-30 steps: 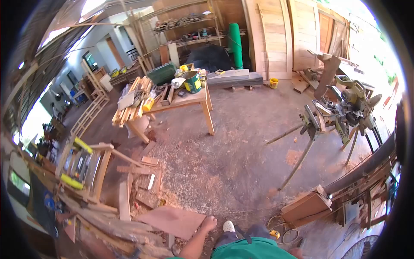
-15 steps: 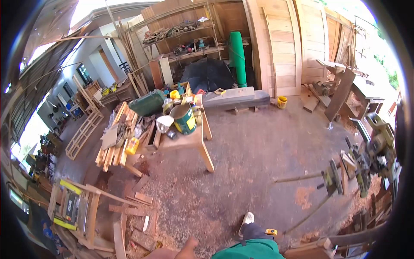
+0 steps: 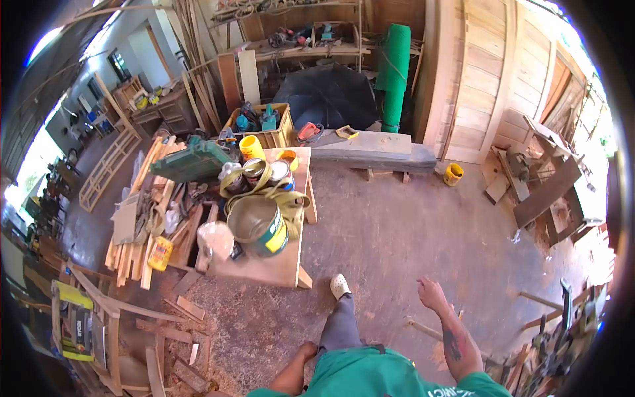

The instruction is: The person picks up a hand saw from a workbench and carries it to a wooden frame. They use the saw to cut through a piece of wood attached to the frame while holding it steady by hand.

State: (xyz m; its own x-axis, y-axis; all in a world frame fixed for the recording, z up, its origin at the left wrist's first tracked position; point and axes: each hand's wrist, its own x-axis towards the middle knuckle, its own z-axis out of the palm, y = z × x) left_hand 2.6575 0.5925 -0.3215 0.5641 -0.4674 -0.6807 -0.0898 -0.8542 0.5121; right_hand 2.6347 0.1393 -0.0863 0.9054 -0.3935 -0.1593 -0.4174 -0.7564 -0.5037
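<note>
My right hand (image 3: 433, 295) hangs out over the floor at the lower right, its fingers curled together, with nothing visible in them. Close to my thigh, my left hand (image 3: 307, 351) is low and partly turned away, so its fingers are hard to make out. Ahead stands a wooden table (image 3: 291, 255) bearing a green and yellow bucket (image 3: 258, 226), open cans (image 3: 254, 171), a yellow cup (image 3: 251, 148) and a pale bag (image 3: 215, 239). Neither hand touches the table.
Long boards (image 3: 370, 151) lie low beyond the table, with a small yellow bucket (image 3: 453, 174) at their right end. Scrap wood (image 3: 192, 308) and shavings litter the floor at left. A machine (image 3: 562, 331) with projecting bars stands at lower right.
The table and its bucket appear nearer and lower in view. My right hand has come into view, a shoe has shifted left, and the machine at right has slid toward the lower edge.
</note>
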